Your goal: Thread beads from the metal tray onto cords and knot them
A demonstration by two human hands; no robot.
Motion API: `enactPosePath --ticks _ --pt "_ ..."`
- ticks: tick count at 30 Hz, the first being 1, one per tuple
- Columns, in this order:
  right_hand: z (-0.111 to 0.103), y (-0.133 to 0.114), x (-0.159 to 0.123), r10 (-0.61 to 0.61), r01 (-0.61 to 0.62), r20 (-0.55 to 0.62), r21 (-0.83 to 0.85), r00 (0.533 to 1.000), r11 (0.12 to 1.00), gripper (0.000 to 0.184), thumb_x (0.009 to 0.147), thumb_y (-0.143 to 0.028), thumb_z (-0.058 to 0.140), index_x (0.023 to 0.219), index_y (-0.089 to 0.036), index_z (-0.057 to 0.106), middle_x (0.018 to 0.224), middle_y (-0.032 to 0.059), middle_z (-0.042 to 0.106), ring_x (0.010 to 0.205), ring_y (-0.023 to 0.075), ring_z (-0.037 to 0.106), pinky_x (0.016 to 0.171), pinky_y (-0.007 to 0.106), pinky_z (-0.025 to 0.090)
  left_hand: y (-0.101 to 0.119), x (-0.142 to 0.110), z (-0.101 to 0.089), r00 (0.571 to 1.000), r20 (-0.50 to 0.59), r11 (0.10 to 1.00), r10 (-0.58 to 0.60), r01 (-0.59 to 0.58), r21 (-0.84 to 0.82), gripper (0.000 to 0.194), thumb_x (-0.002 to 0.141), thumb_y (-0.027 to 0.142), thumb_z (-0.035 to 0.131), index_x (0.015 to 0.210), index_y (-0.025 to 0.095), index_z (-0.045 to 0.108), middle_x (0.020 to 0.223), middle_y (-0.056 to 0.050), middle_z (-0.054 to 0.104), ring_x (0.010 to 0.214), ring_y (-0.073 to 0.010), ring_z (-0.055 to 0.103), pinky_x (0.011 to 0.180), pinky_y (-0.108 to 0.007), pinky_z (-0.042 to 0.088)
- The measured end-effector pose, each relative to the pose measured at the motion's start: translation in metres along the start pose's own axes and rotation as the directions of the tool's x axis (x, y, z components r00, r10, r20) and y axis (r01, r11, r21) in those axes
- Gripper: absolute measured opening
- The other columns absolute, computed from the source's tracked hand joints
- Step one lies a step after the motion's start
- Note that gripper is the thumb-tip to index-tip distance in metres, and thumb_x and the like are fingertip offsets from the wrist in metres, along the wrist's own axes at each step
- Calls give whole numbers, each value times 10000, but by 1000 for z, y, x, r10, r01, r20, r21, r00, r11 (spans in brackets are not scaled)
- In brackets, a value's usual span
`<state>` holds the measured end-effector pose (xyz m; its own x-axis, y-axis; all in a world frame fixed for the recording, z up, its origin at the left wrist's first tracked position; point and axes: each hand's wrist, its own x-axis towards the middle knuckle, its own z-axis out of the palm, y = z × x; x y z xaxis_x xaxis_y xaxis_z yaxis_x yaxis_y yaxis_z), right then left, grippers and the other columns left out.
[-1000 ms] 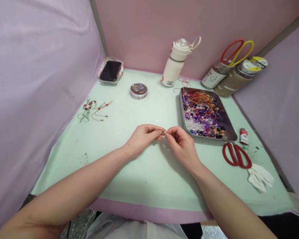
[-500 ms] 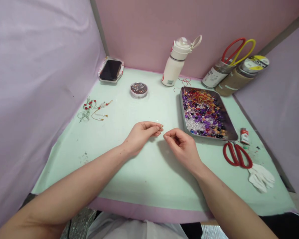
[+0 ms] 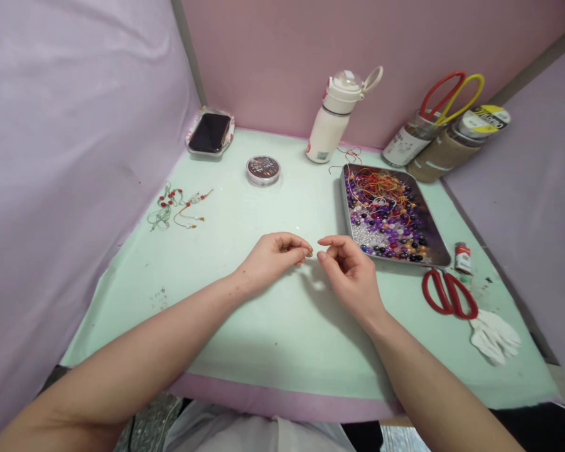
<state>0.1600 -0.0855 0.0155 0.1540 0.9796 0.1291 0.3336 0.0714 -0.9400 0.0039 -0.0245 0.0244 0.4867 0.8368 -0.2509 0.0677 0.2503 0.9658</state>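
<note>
My left hand (image 3: 275, 257) rests on the pale green table (image 3: 273, 326) near its middle, fingers curled into a pinch on something too small to name. My right hand (image 3: 351, 273) is just to its right, fingertips a short gap from the left ones, thumb and forefinger slightly apart and the other fingers curled. Whether a thread runs between the hands I cannot make out. A metal tray (image 3: 440, 248) of purple, black and clear beads with orange and red cords lies right of my right hand.
Red scissors (image 3: 447, 295) and a white glove (image 3: 494, 336) lie at the right. A small red lighter (image 3: 461, 257) sits by the tray. Further back stand a white bottle (image 3: 332, 119), a round tin (image 3: 262, 169), a phone (image 3: 209, 133) and jars holding scissors (image 3: 445, 135). Beaded strings (image 3: 176, 204) lie left.
The fingertips that touched a second ago have parted. My right hand drew back and turned, its forefinger lifting away from the thumb. The left hand stayed nearly in place.
</note>
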Motion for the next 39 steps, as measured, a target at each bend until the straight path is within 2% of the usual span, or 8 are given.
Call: enactPosePath --ticks 3,9,14,20,24,29,33,39 --pt "0 0 0 -21 21 12 -26 1000 999 162 852 -271 556 993 -196 586 595 -62 413 508 97 376 484 232 311 2 -2 2 1000 22 997 3 -4 74 128 727 234 617 800 142 670 742 -10 648 672 -107 548 690 -254 425" --pt "0 2 1 -35 37 37 -70 999 997 122 844 -275 577 923 -188 609 572 -67 398 498 88 370 484 226 301 1 -2 2 999 43 997 9 -12 71 134 729 207 595 813 138 673 718 -2 631 678 -110 546 688 -245 420" --pt "1 6 1 -22 24 21 -83 1000 996 95 846 -293 583 837 -200 571 580 -57 442 508 92 383 488 226 304 -2 -1 1 999 41 993 24 -28 113 187 748 234 590 870 129 687 822 -47 676 743 -134 580 723 -265 434" --pt "1 4 1 -5 6 20 -80 1000 997 111 847 -301 581 803 -202 555 603 -45 476 511 97 389 496 232 317 1 -1 2 998 -58 975 34 -21 220 177 758 246 584 849 135 688 848 -56 691 760 -148 588 728 -278 437" --pt "1 4 1 11 -10 18 -57 1000 998 107 863 -293 549 805 -209 516 644 -37 486 533 105 417 507 236 332 2 -1 1 994 -80 960 77 -52 275 164 761 242 586 843 146 690 871 -52 698 783 -152 593 734 -275 436" --pt "0 7 0 -7 7 15 -29 1000 1000 96 902 -267 473 820 -224 449 654 -48 403 524 103 357 487 239 303 4 2 -3 992 -119 966 46 -13 257 172 756 235 596 860 137 692 849 -49 697 746 -142 588 706 -265 434" --pt "-1 5 -2 -54 56 78 -17 995 998 90 919 -261 455 837 -224 446 668 -45 393 541 106 353 506 246 309 9 3 -7 990 -141 971 28 6 237 162 741 206 601 852 132 694 823 -41 695 742 -138 593 707 -254 441" --pt "-2 3 -7 -105 112 189 -28 976 993 95 928 -267 452 846 -221 450 684 -44 405 558 105 361 535 255 315 6 3 -7 987 -149 949 68 -18 314 143 749 217 601 827 151 702 860 -37 710 778 -146 607 728 -257 447"
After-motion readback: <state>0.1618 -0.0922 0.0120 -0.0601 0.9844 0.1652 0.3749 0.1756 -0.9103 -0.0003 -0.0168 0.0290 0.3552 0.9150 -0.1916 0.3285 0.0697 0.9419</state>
